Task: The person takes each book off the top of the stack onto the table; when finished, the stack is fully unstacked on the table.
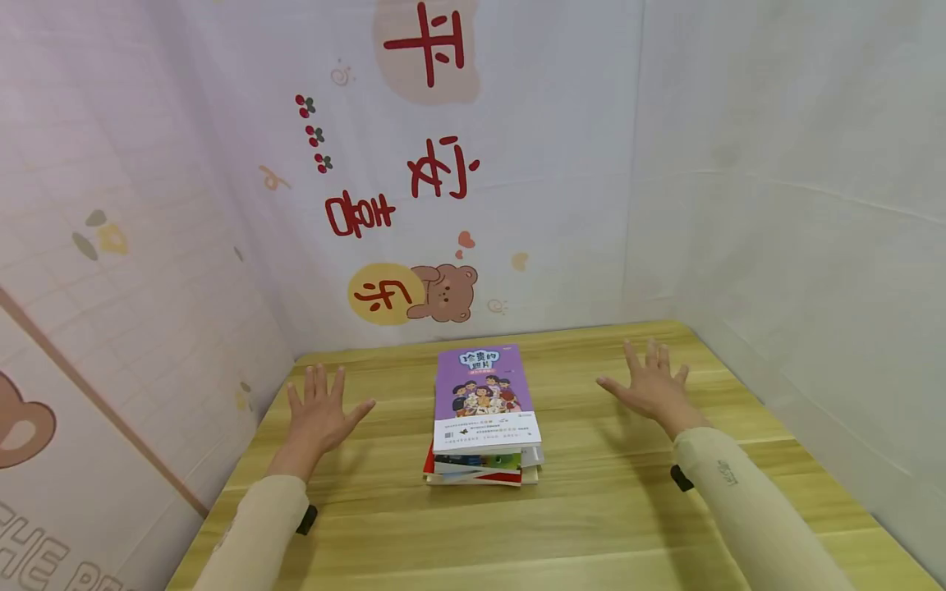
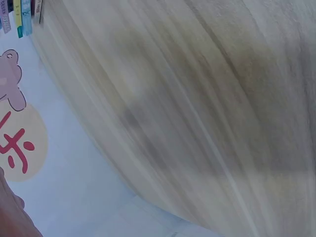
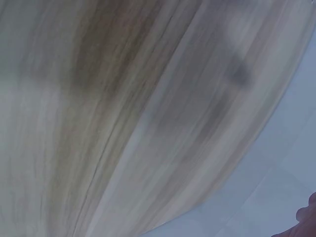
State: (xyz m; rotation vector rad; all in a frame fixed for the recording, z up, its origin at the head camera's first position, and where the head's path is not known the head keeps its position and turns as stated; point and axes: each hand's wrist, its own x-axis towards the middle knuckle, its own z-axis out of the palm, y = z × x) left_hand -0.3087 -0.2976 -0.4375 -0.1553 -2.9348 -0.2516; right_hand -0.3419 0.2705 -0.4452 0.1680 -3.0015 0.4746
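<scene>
A stack of several books stands in the middle of the wooden table. On top lies a purple and white book [image 1: 484,398] with cartoon children on its cover; the lower books [image 1: 480,469] show only their edges. To the left of the stack my left hand [image 1: 319,419] is held with its fingers spread and straight, holding nothing. My right hand [image 1: 654,387] is on the other side, also spread and bare. In the left wrist view, edges of the books [image 2: 22,17] show in the top corner. Only a bit of the right hand [image 3: 303,219] enters the right wrist view.
The wood-grain table [image 1: 591,525] ends at a white back curtain [image 1: 562,164] printed with red characters and a bear. More pale curtain hangs along the left [image 1: 133,246] and right [image 1: 828,246] sides. Black bands sit at both sleeves.
</scene>
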